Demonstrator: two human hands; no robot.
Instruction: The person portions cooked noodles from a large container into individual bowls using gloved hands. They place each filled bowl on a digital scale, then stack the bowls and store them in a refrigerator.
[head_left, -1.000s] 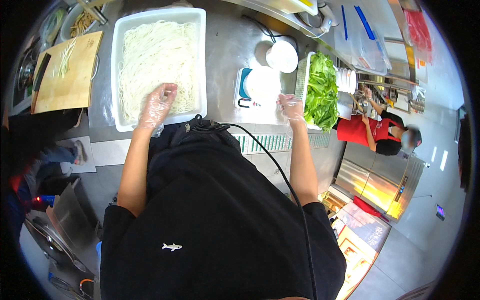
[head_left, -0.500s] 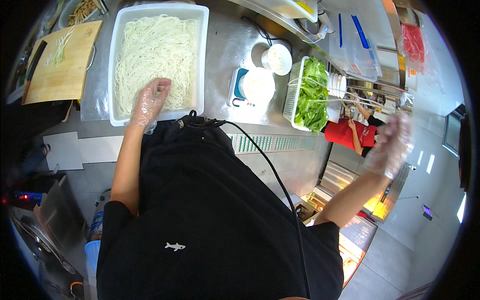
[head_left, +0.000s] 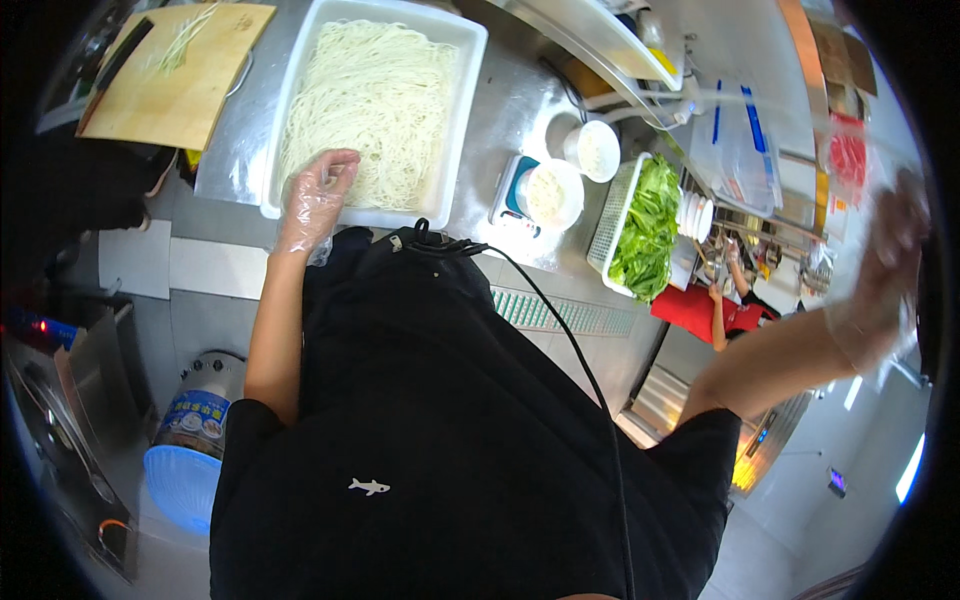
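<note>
My left hand (head_left: 316,205), in a clear plastic glove, hovers at the near edge of a white tub (head_left: 468,75). Its fingers curl in toward the thumb, and nothing shows between them. Pale thin noodles (head_left: 375,110) fill the tub. Raised far out to the right, my right hand (head_left: 882,270) is also gloved, smeared by motion and partly in the dark rim; whether it holds anything is unclear. Right of the tub, a white bowl (head_left: 550,195) with pale food sits on a kitchen scale (head_left: 509,190). Another white bowl (head_left: 592,150) stands just behind it.
A basket (head_left: 612,225) of green lettuce (head_left: 648,235) stands at the counter's right. On the left are a wooden cutting board (head_left: 190,85) and a dark-bladed knife (head_left: 118,65). A shelf (head_left: 600,30) overhangs the back. A co-worker in a red apron (head_left: 700,312) works farther right.
My right hand has swung farther out to the right. The camera view has shifted, so the counter sits farther right in the picture. My left hand stays over the noodle tub's near edge.
</note>
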